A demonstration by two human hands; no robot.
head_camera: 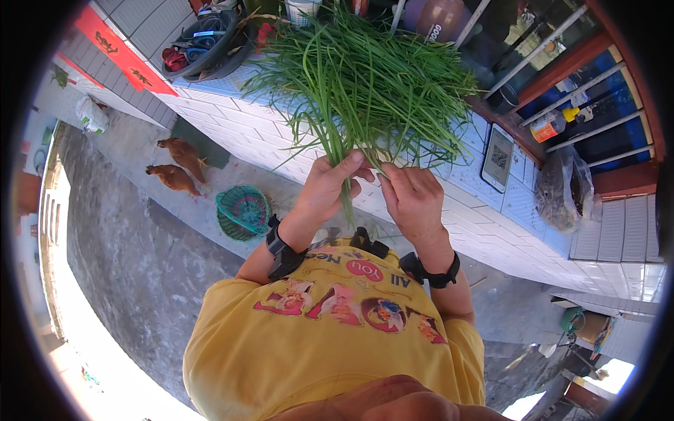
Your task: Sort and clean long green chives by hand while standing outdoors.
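Observation:
A large heap of long green grass-like leaves point(368, 79), which look like Chinese chives, lies on the tiled ledge before me. My left hand point(333, 184) grips a small bunch of leaves point(327, 126); its lower ends stick out below the fist, and its blades fan upward over the heap's front. Close beside it, my right hand point(413, 197) has thumb and forefinger pinched on a few thin blades point(373, 158) at the heap's near edge. Both hands are just in front of the ledge, with their fingertips almost meeting. Curled fingers partly hide the held stems.
On the tiled ledge point(468, 179) lie a smartphone point(497, 158) and a plastic bag point(561, 194) at right, with a dark basin point(210, 44) of odds and ends at left. Barred windows point(558, 79) rise behind. Two brown chickens point(176, 179) and a green basket point(239, 210) are on the floor.

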